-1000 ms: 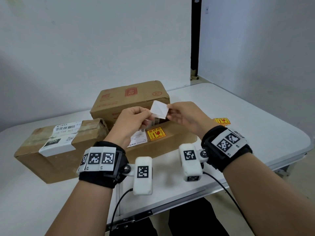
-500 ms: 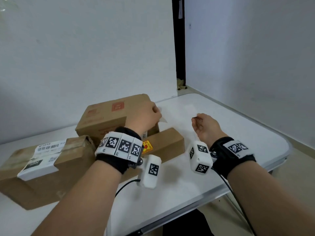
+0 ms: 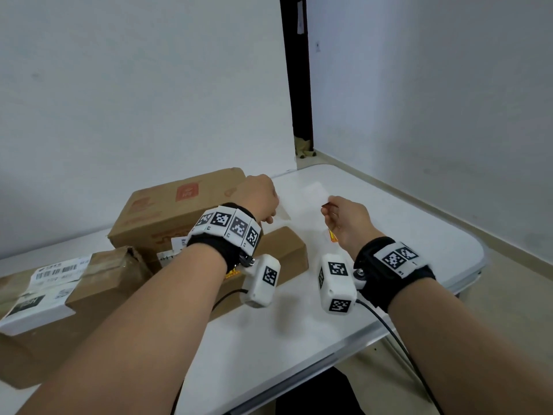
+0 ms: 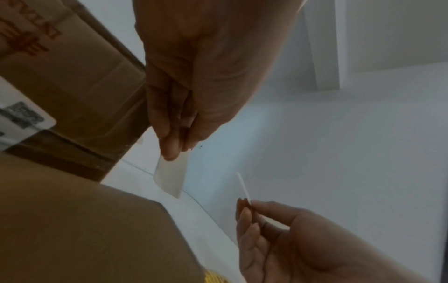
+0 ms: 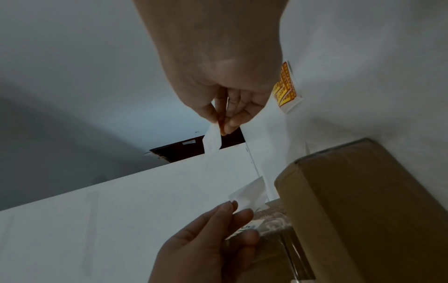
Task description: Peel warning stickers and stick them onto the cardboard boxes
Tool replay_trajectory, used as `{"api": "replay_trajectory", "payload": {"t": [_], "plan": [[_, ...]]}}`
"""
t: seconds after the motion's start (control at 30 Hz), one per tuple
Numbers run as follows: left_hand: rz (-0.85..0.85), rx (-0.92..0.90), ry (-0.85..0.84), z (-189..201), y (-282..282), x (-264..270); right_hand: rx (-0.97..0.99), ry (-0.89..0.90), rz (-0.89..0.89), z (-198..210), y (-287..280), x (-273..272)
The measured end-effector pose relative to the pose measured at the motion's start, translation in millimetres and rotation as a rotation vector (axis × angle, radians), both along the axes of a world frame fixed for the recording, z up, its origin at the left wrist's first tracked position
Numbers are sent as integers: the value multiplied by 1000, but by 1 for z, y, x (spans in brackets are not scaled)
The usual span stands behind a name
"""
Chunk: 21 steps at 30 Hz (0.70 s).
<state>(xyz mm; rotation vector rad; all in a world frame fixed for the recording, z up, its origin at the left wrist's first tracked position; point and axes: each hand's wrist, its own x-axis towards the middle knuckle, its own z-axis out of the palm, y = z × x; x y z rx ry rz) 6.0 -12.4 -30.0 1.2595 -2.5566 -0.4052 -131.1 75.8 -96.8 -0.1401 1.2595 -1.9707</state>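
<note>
Cardboard boxes [image 3: 179,211] flank both hands, left [image 3: 258,197] pinching backing paper [image 4: 171,174], right [image 3: 347,220] pinching a sticker [image 3: 314,190].

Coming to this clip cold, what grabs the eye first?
The two hands raised mid-table: the left hand pinches a white paper piece, the right hand pinches another. Behind and left sit three cardboard boxes, and a yellow warning sticker lies on the white table.

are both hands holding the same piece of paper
No: the left hand pinches one white piece and the right hand another thin piece, apart.
</note>
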Motion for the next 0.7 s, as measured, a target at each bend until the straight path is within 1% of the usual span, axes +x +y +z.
{"api": "replay_trajectory", "payload": {"t": [0.13,0.27,0.4,0.43,0.5,0.57,0.63,0.7], "plan": [[-26,-19,18,-3,0,1,9,21,26,0,1,3],[-56,-86,2,1,6,4,11,40,37,3,1,8],[-74,-107,20,5,8,5,27,56,45,5,2,11],[-84,-128,31,6,7,6,28,61,44,5,2,11],[-112,-229,50,10,9,8,23,83,39,5,2,12],[-162,-308,111,13,13,8,18,113,43,6,0,13],[-223,-329,163,15,19,5,16,142,61,7,-2,17],[-255,-350,146,14,24,2,15,173,96,9,-3,21]]}}
